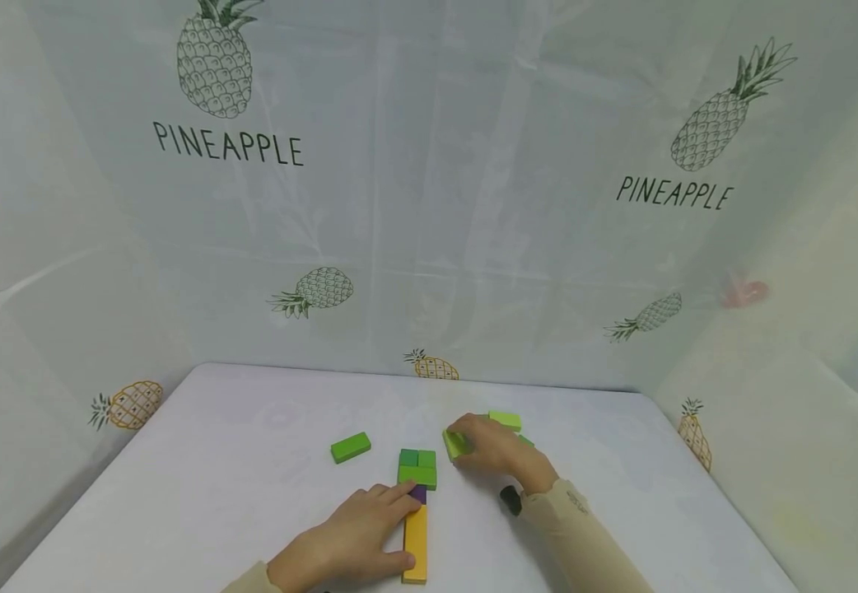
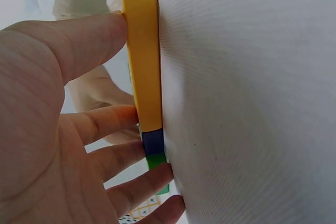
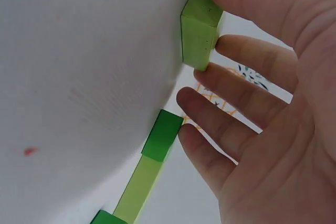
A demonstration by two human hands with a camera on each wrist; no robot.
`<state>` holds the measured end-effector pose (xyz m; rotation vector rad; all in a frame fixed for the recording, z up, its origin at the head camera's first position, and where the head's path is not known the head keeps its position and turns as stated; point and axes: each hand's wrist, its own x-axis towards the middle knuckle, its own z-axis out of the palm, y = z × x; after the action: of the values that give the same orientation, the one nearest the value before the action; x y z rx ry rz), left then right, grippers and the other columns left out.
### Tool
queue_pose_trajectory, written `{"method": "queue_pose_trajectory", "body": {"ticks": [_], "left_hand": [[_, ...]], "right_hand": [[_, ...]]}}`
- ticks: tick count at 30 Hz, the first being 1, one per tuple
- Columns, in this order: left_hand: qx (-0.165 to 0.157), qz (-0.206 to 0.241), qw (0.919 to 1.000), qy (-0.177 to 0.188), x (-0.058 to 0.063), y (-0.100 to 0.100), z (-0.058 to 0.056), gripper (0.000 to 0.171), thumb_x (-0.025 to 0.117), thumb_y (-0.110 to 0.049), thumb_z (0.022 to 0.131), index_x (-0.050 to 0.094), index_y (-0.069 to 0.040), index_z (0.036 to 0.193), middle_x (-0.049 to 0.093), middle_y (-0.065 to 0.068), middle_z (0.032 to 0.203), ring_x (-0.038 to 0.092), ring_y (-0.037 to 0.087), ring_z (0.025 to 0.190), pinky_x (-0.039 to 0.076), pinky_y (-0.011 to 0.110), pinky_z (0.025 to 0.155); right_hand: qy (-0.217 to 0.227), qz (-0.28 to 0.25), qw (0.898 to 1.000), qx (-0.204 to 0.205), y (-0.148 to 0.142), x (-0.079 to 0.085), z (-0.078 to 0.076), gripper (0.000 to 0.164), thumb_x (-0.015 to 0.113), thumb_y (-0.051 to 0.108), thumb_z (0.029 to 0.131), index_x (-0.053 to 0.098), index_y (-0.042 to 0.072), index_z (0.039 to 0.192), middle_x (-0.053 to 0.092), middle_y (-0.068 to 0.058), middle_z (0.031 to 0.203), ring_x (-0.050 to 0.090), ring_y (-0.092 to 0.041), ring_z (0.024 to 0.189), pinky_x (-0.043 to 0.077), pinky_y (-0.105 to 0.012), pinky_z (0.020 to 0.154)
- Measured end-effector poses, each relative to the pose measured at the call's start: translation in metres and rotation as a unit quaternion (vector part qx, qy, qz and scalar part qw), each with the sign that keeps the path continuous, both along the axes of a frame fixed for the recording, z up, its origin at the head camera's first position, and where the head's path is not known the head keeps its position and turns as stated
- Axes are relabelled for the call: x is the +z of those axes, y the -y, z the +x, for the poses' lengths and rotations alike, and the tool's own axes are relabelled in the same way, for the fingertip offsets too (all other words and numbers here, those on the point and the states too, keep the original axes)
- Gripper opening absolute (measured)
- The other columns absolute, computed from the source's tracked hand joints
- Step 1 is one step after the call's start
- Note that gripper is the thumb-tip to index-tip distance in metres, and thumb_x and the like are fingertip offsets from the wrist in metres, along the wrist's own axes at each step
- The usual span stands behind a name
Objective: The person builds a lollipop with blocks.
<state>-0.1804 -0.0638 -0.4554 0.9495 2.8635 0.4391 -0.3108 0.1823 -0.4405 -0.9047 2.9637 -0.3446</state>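
The yellow block (image 1: 415, 548) is lying flat on the table (image 1: 199, 494), its long axis running straight away from the person, its far end touching the purple block (image 1: 420, 494); it is looking like a slim, plain, sharp-edged bar; beyond its far end, past the purple block, a green block (image 1: 417, 476) is lying crosswise to it. The left hand (image 1: 362, 527) is lying left of the yellow block, ungripping, its thumb touching near the yellow block's near end and its outstretched fingers touching farther along; the right hand (image 1: 499, 451), beyond and right of the yellow block, is pinching the lime block (image 1: 454, 445) between thumb and fingertips; the lime block is showing crisp edges and two shades, its visible edge slanting far-left to near-right, the hand hiding much of it; a loose block (image 1: 351, 447) is lying aslant, beyond and left of the yellow block.
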Motion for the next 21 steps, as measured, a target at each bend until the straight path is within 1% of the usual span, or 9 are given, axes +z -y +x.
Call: {"method": "queue_pose_trajectory", "body": {"ticks": [4, 8, 12, 21], "left_hand": [[0.000, 0.000, 1.0000, 0.002, 0.000, 0.000, 0.000, 0.062, 0.062, -0.059, 0.083, 0.051, -0.027, 0.134, 0.039, 0.000, 0.149, 0.042, 0.022, 0.129, 0.039, 0.050, 0.100], [0.001, -0.003, 1.0000, 0.005, 0.000, 0.000, -0.001, 0.062, 0.061, -0.060, 0.083, 0.051, -0.028, 0.135, 0.039, 0.000, 0.149, 0.042, 0.022, 0.129, 0.039, 0.050, 0.100], [0.004, -0.006, 0.9999, 0.008, 0.000, 0.000, -0.001, 0.062, 0.061, -0.061, 0.082, 0.051, -0.028, 0.135, 0.039, -0.001, 0.149, 0.042, 0.022, 0.129, 0.039, 0.051, 0.100], [0.007, -0.008, 0.9999, 0.011, -0.001, 0.000, -0.003, 0.063, 0.060, -0.063, 0.082, 0.050, -0.030, 0.135, 0.038, -0.001, 0.149, 0.041, 0.022, 0.129, 0.039, 0.051, 0.101]], "right_hand": [[0.012, -0.017, 1.000, -0.014, 0.002, 0.000, 0.004, 0.052, 0.076, 0.032, 0.080, 0.061, 0.015, 0.127, 0.057, -0.001, 0.129, 0.051, -0.023, 0.122, 0.041, -0.043, 0.103], [0.017, -0.028, 0.999, -0.003, 0.005, 0.001, 0.007, 0.049, 0.076, 0.030, 0.080, 0.062, 0.013, 0.125, 0.059, 0.000, 0.126, 0.053, -0.021, 0.118, 0.042, -0.041, 0.102], [0.025, -0.027, 0.999, 0.012, 0.008, 0.002, 0.010, 0.045, 0.073, 0.026, 0.081, 0.063, 0.013, 0.124, 0.059, 0.001, 0.123, 0.054, -0.019, 0.115, 0.043, -0.040, 0.101], [0.032, -0.034, 0.999, 0.012, 0.011, 0.003, 0.015, 0.044, 0.073, 0.026, 0.082, 0.063, 0.013, 0.123, 0.059, 0.002, 0.122, 0.054, -0.018, 0.115, 0.044, -0.039, 0.100]]}}
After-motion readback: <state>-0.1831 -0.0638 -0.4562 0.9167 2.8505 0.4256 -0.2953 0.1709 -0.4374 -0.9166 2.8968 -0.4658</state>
